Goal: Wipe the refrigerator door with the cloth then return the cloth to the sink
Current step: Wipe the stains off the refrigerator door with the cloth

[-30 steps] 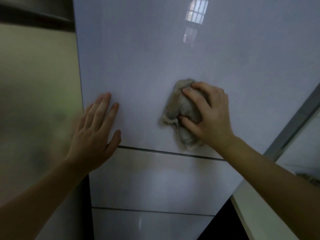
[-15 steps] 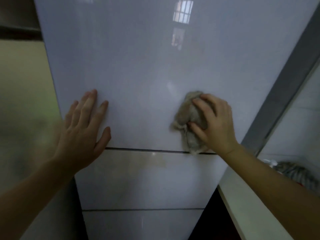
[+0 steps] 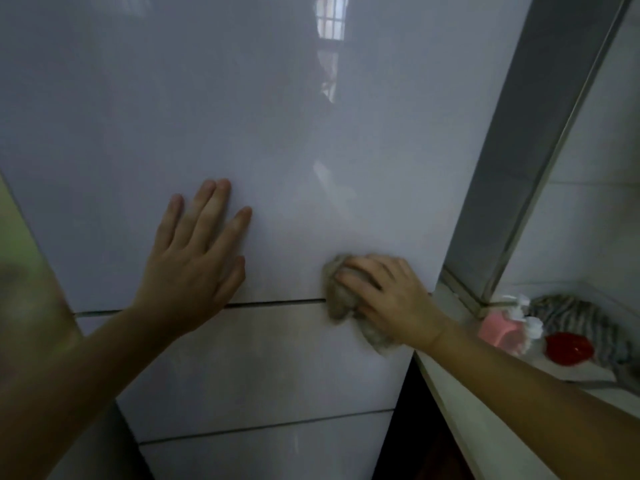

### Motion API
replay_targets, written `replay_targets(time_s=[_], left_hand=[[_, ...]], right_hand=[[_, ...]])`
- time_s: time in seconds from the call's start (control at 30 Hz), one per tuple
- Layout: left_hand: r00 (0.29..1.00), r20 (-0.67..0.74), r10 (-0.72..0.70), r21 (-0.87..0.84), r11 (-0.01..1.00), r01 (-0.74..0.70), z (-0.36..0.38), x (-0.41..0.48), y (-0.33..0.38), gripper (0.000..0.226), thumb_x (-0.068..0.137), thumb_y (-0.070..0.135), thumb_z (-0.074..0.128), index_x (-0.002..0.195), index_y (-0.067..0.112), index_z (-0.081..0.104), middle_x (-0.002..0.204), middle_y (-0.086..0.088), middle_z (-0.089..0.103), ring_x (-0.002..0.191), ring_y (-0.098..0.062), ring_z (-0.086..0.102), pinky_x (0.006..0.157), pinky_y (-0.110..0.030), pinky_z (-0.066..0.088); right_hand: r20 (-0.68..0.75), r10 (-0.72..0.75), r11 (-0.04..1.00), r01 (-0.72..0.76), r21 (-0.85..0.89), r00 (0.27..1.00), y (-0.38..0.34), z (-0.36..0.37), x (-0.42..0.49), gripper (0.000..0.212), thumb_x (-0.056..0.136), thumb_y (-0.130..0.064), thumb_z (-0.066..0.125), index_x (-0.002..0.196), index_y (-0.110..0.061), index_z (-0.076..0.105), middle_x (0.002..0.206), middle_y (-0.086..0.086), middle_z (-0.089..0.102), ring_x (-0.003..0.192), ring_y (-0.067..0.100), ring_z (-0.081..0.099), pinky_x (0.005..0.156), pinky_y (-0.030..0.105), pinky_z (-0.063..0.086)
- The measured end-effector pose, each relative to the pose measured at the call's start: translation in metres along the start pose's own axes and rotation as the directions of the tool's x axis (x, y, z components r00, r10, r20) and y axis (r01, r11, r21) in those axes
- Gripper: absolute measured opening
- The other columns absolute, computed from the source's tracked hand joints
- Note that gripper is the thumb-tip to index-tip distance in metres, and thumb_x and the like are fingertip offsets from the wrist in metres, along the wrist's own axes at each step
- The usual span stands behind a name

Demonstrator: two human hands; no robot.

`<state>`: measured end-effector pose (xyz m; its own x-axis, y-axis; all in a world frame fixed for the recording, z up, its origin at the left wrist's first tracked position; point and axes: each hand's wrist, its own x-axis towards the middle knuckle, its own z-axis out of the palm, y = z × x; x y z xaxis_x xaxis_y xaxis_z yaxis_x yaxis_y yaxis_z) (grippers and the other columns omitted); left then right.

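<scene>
The glossy white refrigerator door (image 3: 263, 140) fills most of the view, with a horizontal seam below the upper panel. My right hand (image 3: 391, 296) holds a crumpled grey-beige cloth (image 3: 341, 299) and presses it against the door right at the seam, near the door's right edge. Fingers curl over the cloth, which sticks out to the left and below the palm. My left hand (image 3: 197, 258) lies flat on the upper panel with straight fingers, its palm just above the seam. No sink is in view.
A grey frame (image 3: 512, 140) runs along the door's right side. On the white ledge (image 3: 460, 393) at the right lie a pink and white object (image 3: 502, 327), a red object (image 3: 568, 348) and a striped grey cloth (image 3: 575, 313). A dark gap lies below the ledge.
My right hand slid the cloth down and to the right, from mid-panel to the seam near the door's edge. The view shifted right, revealing the ledge and its objects.
</scene>
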<state>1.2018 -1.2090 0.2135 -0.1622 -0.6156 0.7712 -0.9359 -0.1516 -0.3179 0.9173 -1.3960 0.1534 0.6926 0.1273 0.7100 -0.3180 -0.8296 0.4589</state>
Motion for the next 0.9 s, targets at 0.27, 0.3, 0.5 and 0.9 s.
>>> replay_targets(time_s=[0.27,0.3,0.5,0.9], left_hand=[[0.998,0.015,-0.065,-0.049,0.997,0.065,-0.006,0.001,0.011,0.063,0.098,0.037,0.037,0.15,0.001,0.042,0.164,-0.026,0.021,0.153,-0.042,0.021,0.119,-0.065,0.024],[0.997,0.023,-0.072,-0.05,0.996,0.073,-0.007,0.002,0.012,0.063,0.098,0.037,0.037,0.15,0.0,0.042,0.164,-0.026,0.021,0.153,-0.042,0.021,0.119,-0.065,0.025],[0.998,0.028,-0.057,-0.02,0.998,0.058,-0.002,-0.001,0.008,0.061,0.097,0.033,0.04,0.15,0.003,0.043,0.164,-0.025,0.023,0.153,-0.04,0.023,0.12,-0.062,0.026],[0.999,0.031,-0.038,0.031,0.999,0.037,-0.004,-0.003,0.002,0.064,0.096,0.032,0.046,0.155,0.01,0.037,0.165,-0.022,0.021,0.154,-0.037,0.021,0.121,-0.058,0.027]], right_hand=[[-0.099,0.143,0.986,-0.15,-0.072,0.985,0.1,-0.102,0.102,0.06,0.088,-0.033,0.074,0.141,-0.014,0.054,0.142,0.016,0.051,0.12,0.037,0.051,0.094,0.045,0.043],[-0.138,0.159,0.983,-0.17,-0.073,0.978,0.106,-0.111,0.123,0.06,0.087,-0.033,0.075,0.141,-0.013,0.056,0.142,0.016,0.053,0.121,0.036,0.05,0.094,0.043,0.041],[-0.28,0.209,0.977,-0.211,0.021,0.937,0.081,-0.099,0.199,0.06,0.087,-0.034,0.074,0.14,-0.011,0.06,0.141,0.017,0.057,0.118,0.039,0.054,0.094,0.044,0.043],[0.074,-0.47,0.882,0.472,0.0,0.879,0.026,-0.013,0.113,0.036,0.095,-0.027,0.066,0.131,-0.023,0.063,0.137,0.008,0.064,0.115,0.03,0.056,0.086,0.039,0.048]])
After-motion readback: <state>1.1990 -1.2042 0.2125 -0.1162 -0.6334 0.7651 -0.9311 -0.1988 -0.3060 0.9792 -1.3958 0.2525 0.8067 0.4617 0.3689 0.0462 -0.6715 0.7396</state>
